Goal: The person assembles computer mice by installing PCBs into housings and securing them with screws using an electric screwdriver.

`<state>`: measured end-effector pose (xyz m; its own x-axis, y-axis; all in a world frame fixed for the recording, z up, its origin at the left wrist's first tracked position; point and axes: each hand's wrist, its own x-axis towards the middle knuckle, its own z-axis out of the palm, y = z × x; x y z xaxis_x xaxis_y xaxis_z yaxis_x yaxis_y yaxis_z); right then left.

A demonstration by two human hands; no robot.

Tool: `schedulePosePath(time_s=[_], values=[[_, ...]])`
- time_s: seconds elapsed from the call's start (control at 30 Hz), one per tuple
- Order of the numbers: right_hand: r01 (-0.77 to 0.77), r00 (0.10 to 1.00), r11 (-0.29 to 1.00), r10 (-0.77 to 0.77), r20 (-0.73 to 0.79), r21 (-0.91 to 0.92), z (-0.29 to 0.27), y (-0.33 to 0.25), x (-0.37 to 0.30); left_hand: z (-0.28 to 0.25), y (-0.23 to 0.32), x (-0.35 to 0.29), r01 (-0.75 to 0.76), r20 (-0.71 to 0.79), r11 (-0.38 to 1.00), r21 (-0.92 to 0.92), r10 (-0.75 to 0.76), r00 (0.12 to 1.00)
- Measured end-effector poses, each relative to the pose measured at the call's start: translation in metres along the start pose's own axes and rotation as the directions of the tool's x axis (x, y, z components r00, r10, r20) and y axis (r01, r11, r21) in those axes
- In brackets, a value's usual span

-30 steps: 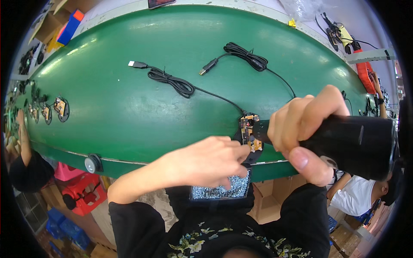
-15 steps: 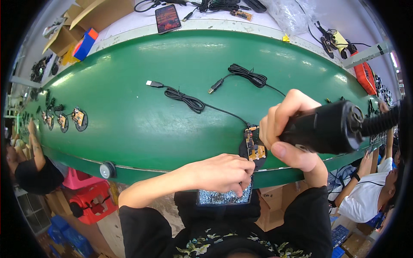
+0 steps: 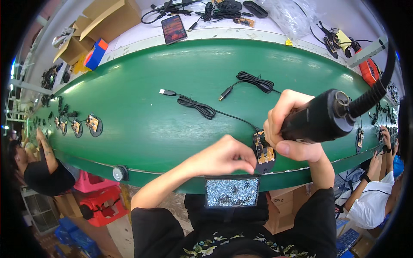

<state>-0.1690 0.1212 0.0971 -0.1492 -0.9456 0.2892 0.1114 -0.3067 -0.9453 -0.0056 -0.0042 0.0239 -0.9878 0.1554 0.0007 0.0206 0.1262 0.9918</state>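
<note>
- Right hand [image 3: 292, 124], right of centre: fingers and thumb clamped round a black tool [image 3: 320, 116].
- Left hand [image 3: 230, 155], just below centre: fingers curled near the circuit board; blur hides whether thumb and fingertips meet or hold anything, so I cannot tell.
- Circuit board [image 3: 264, 148]: right of centre on the green table [image 3: 137, 142], on a black base, between both hands.
- Black cable [image 3: 195, 107]: mid-frame, coiled, running to the circuit board.
- Tray [image 3: 232, 207]: lower centre, full of small silvery bits.

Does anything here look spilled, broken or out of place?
Mostly no. One tiny white speck lies alone on the green surface, near a cable plug; it's too small to identify. The small shiny pieces look contained in their tray.
</note>
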Motion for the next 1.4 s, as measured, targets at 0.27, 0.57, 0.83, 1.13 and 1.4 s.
schedulePosePath(time_s=[0.27, 0.57, 0.83, 1.13, 1.4], values=[[0.013, 0.998, 0.999, -0.015, 0.056, 0.035, -0.004, -0.002, 0.003, -0.033, -0.022, 0.003, 0.084, -0.476, 0.977, 0.195, 0.019, 0.879], [-0.010, 0.999, 0.998, 0.013, 0.052, -0.060, -0.014, -0.023, -0.003, -0.023, -0.018, 0.004, -0.008, -0.450, 0.953, 0.303, 0.150, 0.880], [0.102, 0.995, 0.987, -0.098, 0.032, -0.124, -0.015, -0.034, -0.002, -0.022, -0.020, 0.003, -0.060, -0.324, 0.743, 0.666, 0.362, 0.874], [0.272, 0.954, 0.956, -0.282, -0.101, -0.107, -0.014, -0.024, -0.002, -0.013, -0.023, 0.007, -0.111, -0.353, 0.765, 0.634, 0.414, 0.839], [0.262, 0.954, 0.959, -0.240, -0.179, 0.108, -0.015, -0.024, -0.002, -0.014, -0.023, 0.004, -0.131, -0.273, 0.721, 0.680, 0.415, 0.868]])
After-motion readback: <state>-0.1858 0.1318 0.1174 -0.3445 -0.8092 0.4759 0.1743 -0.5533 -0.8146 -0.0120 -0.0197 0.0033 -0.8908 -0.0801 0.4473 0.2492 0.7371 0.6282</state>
